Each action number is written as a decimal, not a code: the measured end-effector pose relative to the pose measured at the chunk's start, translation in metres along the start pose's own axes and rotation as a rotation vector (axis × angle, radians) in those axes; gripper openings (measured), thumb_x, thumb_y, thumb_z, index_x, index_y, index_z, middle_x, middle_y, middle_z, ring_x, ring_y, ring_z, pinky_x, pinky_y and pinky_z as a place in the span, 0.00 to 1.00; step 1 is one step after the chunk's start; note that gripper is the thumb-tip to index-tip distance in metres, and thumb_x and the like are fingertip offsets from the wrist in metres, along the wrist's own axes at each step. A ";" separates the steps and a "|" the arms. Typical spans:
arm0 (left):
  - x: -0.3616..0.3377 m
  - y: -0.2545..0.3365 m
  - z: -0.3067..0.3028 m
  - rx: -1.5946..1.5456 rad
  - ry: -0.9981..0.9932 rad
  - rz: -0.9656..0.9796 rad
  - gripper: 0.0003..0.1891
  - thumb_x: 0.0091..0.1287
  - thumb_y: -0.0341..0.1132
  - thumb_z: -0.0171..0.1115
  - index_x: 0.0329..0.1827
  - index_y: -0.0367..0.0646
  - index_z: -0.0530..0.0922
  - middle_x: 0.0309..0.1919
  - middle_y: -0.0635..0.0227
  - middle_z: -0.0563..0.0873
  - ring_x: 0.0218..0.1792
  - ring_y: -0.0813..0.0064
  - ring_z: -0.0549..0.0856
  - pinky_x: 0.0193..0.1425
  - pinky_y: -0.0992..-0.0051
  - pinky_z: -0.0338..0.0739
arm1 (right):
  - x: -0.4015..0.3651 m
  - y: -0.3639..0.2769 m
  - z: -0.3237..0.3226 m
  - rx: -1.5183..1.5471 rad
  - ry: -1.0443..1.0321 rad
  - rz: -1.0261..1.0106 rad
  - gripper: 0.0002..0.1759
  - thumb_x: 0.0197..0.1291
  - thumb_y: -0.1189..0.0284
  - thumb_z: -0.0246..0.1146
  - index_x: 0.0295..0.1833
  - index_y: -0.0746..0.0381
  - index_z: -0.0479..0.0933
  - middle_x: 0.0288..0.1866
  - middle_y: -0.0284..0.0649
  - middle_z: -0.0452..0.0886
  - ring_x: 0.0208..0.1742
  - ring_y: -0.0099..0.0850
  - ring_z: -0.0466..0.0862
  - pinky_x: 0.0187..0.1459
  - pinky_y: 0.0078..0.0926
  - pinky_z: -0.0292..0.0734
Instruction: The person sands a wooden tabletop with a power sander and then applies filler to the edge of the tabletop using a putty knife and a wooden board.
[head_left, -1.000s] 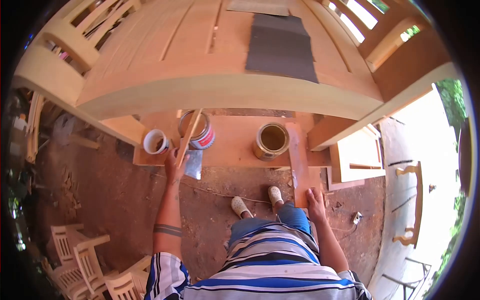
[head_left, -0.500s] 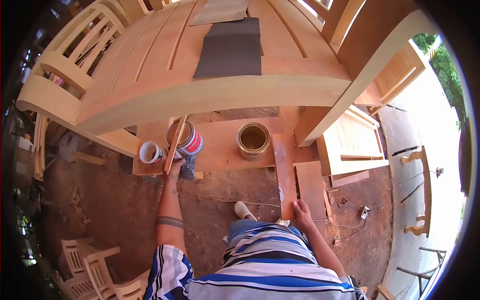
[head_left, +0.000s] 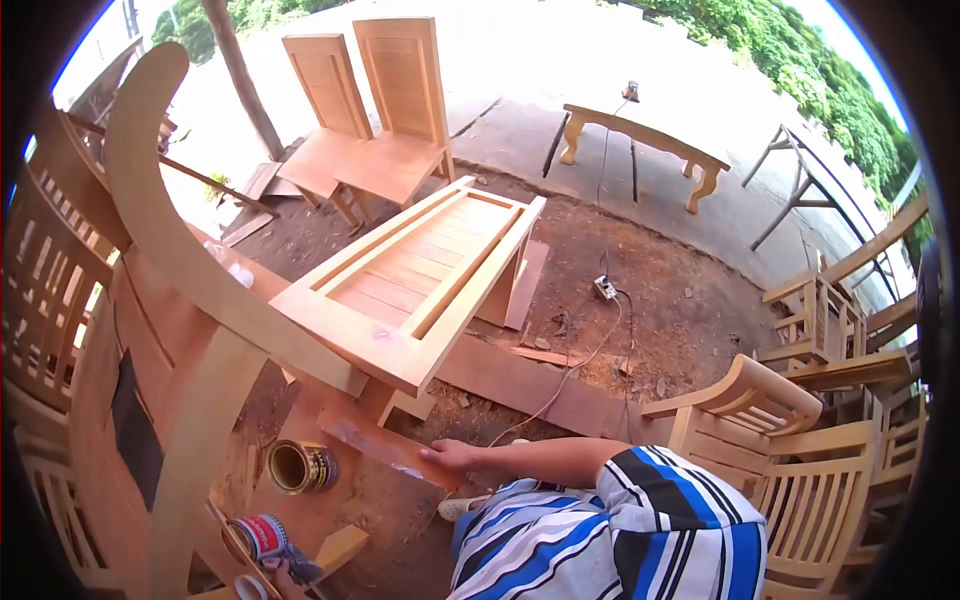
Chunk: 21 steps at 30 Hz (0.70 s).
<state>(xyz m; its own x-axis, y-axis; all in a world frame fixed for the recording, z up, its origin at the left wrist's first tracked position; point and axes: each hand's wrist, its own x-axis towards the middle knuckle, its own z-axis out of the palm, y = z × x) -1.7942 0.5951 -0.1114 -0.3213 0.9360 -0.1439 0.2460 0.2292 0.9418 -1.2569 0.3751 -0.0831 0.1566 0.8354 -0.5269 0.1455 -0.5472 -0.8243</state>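
My right hand (head_left: 450, 455) is closed round the near end of a flat wooden board (head_left: 375, 443), which has pale smears on its face. At the bottom left, my left hand (head_left: 290, 582) is partly cut off by the frame, beside a dark grey cloth (head_left: 298, 562) and a thin wooden strip (head_left: 238, 543). Its fingers look bent, but their hold is hidden. Next to it stand a can with a red and white label (head_left: 262, 535) and a white cup (head_left: 250, 588). An open can of brownish liquid (head_left: 300, 466) stands farther up, left of the board.
A large curved-arm wooden bench (head_left: 200, 290) rises close on the left, dark sandpaper (head_left: 137, 430) on its seat. A panelled wooden piece (head_left: 420, 290) lies ahead. Two high-backed chairs (head_left: 400, 110) stand beyond. A cord with a socket box (head_left: 605, 288) crosses the dirt floor. Slatted chairs (head_left: 810, 490) crowd the right.
My view has swung to the right, bringing the yard and chairs into sight. My right hand keeps its grip on the board; my left hand stays by the cloth and strip.
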 end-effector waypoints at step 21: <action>-0.191 0.061 0.226 0.448 -0.895 0.141 0.17 0.60 0.28 0.71 0.53 0.38 0.82 0.39 0.67 0.86 0.38 0.72 0.85 0.46 0.69 0.80 | -0.223 0.083 -0.082 -0.065 0.378 0.029 0.29 0.71 0.46 0.53 0.45 0.64 0.78 0.37 0.55 0.83 0.43 0.53 0.84 0.43 0.46 0.76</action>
<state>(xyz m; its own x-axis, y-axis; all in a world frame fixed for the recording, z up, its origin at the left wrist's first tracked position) -1.5108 0.4909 -0.0950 0.4960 0.7768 -0.3880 0.6083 0.0080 0.7937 -1.1995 0.1388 -0.0174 0.5089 0.7480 -0.4261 0.1955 -0.5825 -0.7890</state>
